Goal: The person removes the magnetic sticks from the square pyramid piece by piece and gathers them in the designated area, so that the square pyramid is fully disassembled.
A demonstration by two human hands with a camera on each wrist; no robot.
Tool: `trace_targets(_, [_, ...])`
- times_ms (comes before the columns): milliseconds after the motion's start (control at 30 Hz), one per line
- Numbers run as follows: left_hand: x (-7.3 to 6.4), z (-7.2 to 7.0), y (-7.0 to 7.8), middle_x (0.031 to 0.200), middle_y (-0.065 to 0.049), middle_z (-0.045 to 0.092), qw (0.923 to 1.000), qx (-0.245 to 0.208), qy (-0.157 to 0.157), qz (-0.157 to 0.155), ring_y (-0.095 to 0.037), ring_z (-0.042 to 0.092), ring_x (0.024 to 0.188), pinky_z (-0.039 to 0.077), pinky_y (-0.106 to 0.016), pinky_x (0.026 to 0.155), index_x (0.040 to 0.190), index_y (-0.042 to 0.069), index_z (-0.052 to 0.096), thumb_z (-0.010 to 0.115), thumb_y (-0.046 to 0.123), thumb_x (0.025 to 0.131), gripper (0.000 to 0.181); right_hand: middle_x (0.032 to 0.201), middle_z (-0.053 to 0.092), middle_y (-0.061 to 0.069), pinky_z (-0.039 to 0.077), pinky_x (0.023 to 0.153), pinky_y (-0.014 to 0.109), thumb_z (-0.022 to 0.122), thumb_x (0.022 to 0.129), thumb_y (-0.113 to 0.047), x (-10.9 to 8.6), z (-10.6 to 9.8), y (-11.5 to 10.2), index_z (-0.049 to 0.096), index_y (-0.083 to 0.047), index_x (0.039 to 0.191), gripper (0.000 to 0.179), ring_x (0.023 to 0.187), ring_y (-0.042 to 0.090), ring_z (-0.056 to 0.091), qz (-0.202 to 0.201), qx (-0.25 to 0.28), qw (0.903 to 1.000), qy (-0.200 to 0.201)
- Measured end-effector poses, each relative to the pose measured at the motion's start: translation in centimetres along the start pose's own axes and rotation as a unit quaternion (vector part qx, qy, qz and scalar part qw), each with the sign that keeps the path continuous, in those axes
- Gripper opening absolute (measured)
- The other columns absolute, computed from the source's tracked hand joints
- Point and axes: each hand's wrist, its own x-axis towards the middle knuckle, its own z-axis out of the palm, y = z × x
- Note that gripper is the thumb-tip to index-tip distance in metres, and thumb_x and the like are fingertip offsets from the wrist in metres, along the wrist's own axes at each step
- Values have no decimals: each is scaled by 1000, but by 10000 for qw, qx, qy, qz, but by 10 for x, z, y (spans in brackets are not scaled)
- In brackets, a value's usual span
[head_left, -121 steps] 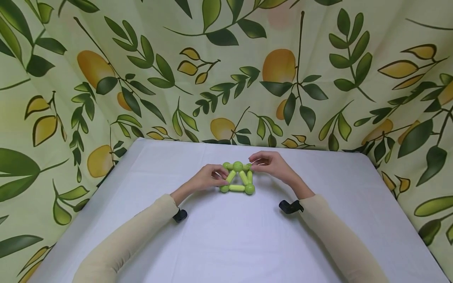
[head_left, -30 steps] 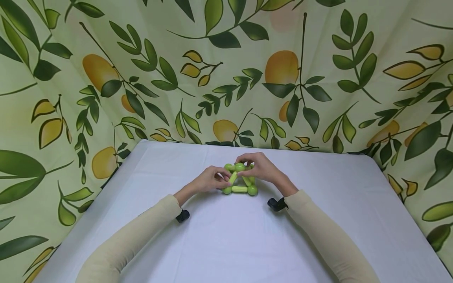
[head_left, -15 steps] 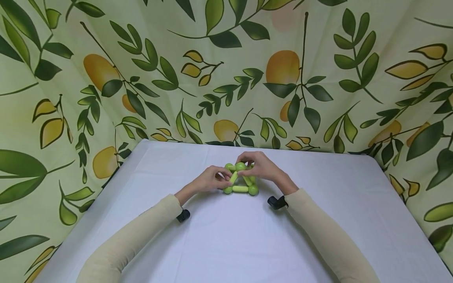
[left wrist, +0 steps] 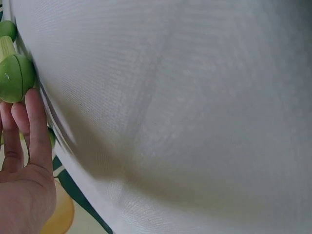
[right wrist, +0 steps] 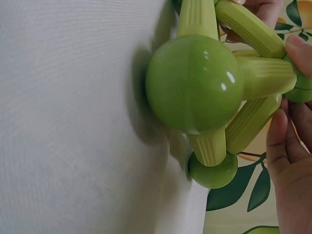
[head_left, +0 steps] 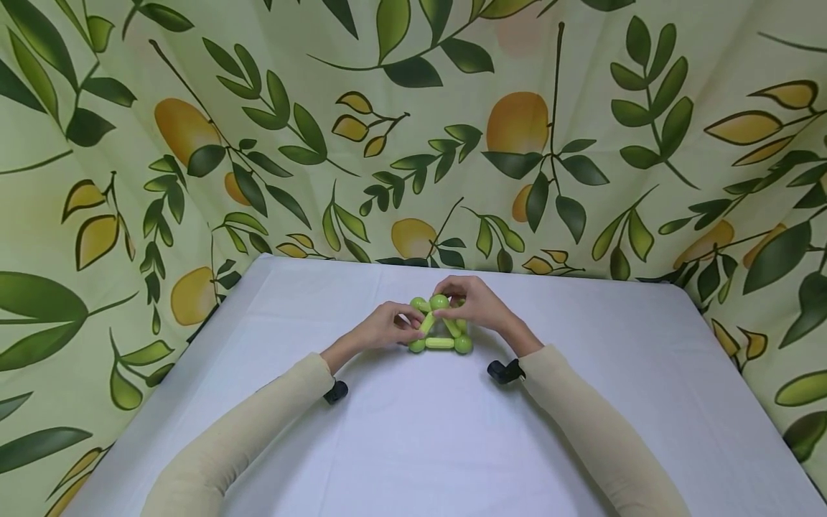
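Observation:
A light-green frame of balls and rods [head_left: 440, 344] stands on the white-covered table, shaped like a small pyramid with one ball on top. My right hand [head_left: 474, 301] pinches the top ball [head_left: 439, 301] between thumb and fingers. In the right wrist view this top ball [right wrist: 300, 87] sits partly hidden by the fingertips, with a larger-looking corner ball [right wrist: 195, 84] nearest the camera. My left hand [head_left: 384, 327] holds the frame's left side, thumb by the near left ball [head_left: 416, 345]. In the left wrist view the fingertips are right at a green ball [left wrist: 17, 78].
A white cloth [head_left: 413, 431] covers the table. Behind it hangs a curtain [head_left: 291, 215] printed with leaves and fruit. A small black wrist camera [head_left: 504, 371] is strapped at the right cuff, another black camera [head_left: 336, 392] at the left cuff.
Since 4 s ago my right hand has moved left from the far right ball to the top ball and pinches it. My left hand keeps its place at the frame's left side.

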Motion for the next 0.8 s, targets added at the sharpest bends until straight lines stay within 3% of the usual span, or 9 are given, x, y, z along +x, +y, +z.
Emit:
trace_targets(233, [1,1,3,94,-1,66,9992,211,-72,341,-15,61,82,54,-28,75,108,3,73,79,8,90,20,108,69,10,52,89,47,86,79,2,0,-7,-1,70,-1,108,33,99,26,65,-320,86,9978,581])
trace_targets(333, [1,0,6,92,-1,65,9987,267,-22,434,-14,61,81,54,-28,74,106,2,73,79,7,90,18,110,69,14,52,89,49,85,80,3,1,-11,-4,69,2,110,34,100,30,65,-219,66,9983,530])
trace_targets(567, [0,0,5,93,-1,65,9987,180,79,460,-15,63,82,54,-28,76,104,2,73,79,6,90,17,107,68,18,53,87,48,82,81,8,-7,-11,-38,67,8,109,32,97,28,64,-227,-85,9986,479])
trace_targets(800, [-1,0,1,96,-2,66,9988,150,43,461,-15,63,83,54,-28,77,105,4,73,79,7,90,17,106,68,19,54,85,51,83,78,10,-9,-7,-35,67,9,110,35,94,29,64,-536,-196,9958,710])
